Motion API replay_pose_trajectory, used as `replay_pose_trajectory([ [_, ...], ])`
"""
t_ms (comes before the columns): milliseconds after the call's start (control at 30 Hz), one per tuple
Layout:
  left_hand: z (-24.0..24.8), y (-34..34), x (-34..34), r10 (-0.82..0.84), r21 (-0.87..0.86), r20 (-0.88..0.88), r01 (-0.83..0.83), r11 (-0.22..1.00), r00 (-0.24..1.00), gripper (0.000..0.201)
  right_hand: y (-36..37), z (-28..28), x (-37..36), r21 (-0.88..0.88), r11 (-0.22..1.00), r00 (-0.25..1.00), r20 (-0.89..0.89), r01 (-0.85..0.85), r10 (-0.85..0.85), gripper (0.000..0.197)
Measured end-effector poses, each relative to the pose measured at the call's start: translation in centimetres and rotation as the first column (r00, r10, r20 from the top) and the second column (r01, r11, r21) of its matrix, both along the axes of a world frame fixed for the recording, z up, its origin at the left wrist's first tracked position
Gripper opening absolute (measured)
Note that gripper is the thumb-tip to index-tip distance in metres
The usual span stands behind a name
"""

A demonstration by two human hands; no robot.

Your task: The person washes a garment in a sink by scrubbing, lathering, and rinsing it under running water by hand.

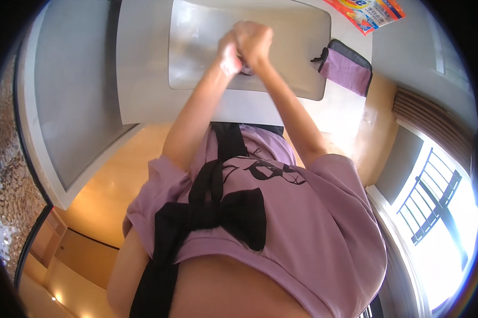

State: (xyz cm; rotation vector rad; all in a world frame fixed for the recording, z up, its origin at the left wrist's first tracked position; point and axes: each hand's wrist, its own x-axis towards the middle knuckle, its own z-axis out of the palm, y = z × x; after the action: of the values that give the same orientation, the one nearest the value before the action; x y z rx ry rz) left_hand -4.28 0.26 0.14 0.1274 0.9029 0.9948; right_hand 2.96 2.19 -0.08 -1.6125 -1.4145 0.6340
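Observation:
Both hands meet over a pale rectangular sink [196, 77], pressed against each other. My left hand [229, 52] is on the left, palm side turned inward, with a reddish patch near its wrist. My right hand [256, 42] is closed over it from the right. Motion blurs the fingers slightly. Beneath the wrists a small, dark purplish piece [246, 70] peeks out; it may be fabric, but its kind is hidden by the hands.
On the right of the counter [149, 106] lies a folded purple cloth item with black edging [347, 70]. Behind it is an orange-and-blue packet [367, 15]. A grey panel [80, 79] stands at the left, a bright window [435, 212] at the right.

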Motion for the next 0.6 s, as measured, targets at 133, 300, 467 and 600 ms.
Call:
replay_pose_trajectory([
  [133, -0.2, 1.1, -1.0, -0.206, 0.173, -0.129, 0.227, 0.958, 0.97, 0.022, -2.7, 1.8, -1.1, 0.239, 0.971, 0.999, 0.032, 0.009, -0.017, 0.019],
  [300, 1.9, -0.2, 0.1, -0.121, 0.098, -0.141, 0.136, 0.986, 0.982, 0.016, -1.8, -2.9, -0.6, 0.214, 0.976, 0.999, 0.026, 0.027, -0.033, 0.024],
  [467, 3.3, -0.8, 2.1, -0.092, -0.043, -0.095, 0.088, 0.995, 0.991, 0.02, 1.9, 1.4, 1.9, -0.123, 0.939, 0.941, -0.073, 0.321, -0.331, 0.025],
  [600, 1.7, 0.4, -1.2, -0.335, 0.392, -0.062, 0.332, 0.858, 0.94, 0.018, 1.1, 0.9, 1.3, 0.02, 0.991, 0.987, -0.1, 0.131, -0.128, 0.028],
])
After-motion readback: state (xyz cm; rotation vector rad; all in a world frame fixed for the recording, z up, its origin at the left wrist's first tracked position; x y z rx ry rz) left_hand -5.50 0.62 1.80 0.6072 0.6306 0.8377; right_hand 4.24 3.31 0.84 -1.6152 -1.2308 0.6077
